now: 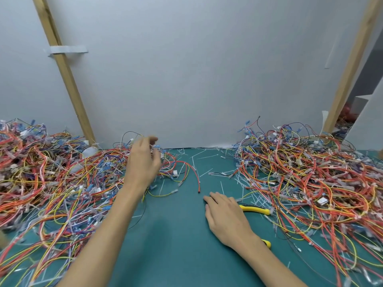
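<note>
The left hand [143, 160] was at the edge of the wire pile [51, 172] on the left, fingers curled and blurred; I couldn't tell if it held any. The right hand [226, 216] lay flat on the mat [176, 235] beside the cutters [255, 210]. Lifting one bundle slowly would spare tangles.

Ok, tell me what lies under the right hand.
Under the right hand lies a yellow-handled tool on the green mat; two handle ends stick out beside hand and wrist. Its head is covered, so its type is unclear.
</note>
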### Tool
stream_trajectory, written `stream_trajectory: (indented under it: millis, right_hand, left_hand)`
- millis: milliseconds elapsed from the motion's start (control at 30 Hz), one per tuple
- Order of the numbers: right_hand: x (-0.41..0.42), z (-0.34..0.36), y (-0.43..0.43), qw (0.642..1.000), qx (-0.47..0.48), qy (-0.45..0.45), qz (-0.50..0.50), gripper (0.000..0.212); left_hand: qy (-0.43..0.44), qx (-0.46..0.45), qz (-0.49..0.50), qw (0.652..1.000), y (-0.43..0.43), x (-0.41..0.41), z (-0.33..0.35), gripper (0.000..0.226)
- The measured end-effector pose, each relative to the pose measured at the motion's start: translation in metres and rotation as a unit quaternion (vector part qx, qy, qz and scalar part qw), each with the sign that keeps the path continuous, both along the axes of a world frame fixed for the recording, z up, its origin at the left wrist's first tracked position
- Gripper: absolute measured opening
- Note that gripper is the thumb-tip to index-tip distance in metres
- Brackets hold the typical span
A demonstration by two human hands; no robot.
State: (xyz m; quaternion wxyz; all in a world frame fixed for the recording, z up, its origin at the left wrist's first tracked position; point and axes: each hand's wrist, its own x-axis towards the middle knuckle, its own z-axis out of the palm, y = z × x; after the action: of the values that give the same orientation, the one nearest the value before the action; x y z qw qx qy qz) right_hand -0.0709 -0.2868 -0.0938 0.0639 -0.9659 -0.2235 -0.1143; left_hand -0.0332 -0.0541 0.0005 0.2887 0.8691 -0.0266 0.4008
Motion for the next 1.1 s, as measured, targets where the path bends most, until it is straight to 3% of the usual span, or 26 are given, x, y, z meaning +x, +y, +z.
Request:
stream_trajectory:
  millis: [167, 267, 367, 567, 833, 900, 967, 1100]
  right_hand:
    - [-0.001, 0.001, 0.000, 1.000, 0.003, 0.006, -0.001, 0.041]
    - [-0.001, 0.001, -0.001, 1.000, 0.007, 0.016, -0.002, 0.043]
    - [-0.001, 0.001, -0.001, 1.000, 0.012, 0.024, -0.002, 0.043]
    - [-0.001, 0.001, 0.000, 1.000, 0.009, 0.024, -0.006, 0.042]
    - [0.000, 0.000, -0.001, 1.000, 0.013, 0.022, -0.008, 0.042]
    - [0.000, 0.000, 0.000, 1.000, 0.017, 0.022, -0.008, 0.042]
    - [0.000, -0.001, 0.000, 0.999, 0.021, 0.024, -0.009, 0.043]
    - [0.000, 0.000, -0.001, 0.999, 0.021, 0.025, -0.009, 0.044]
  left_hand:
    - [0.048, -0.046, 0.032, 0.997, 0.026, 0.025, 0.013, 0.036]
    - [0.152, 0.001, 0.046, 0.987, 0.032, 0.034, 0.000, 0.043]
    - [0.192, 0.059, 0.082, 0.976, 0.036, 0.036, -0.020, 0.049]
    - [0.284, 0.104, 0.152, 0.941, 0.046, 0.036, -0.040, 0.021]
    - [0.256, 0.182, 0.202, 0.928, 0.034, 0.038, -0.017, 0.027]
    - [0.270, 0.154, 0.189, 0.931, 0.029, 0.037, -0.001, 0.023]
    - [0.271, 0.070, 0.133, 0.951, 0.022, 0.036, 0.019, 0.015]
    - [0.216, -0.013, 0.041, 0.976, 0.002, 0.036, 0.063, 0.013]
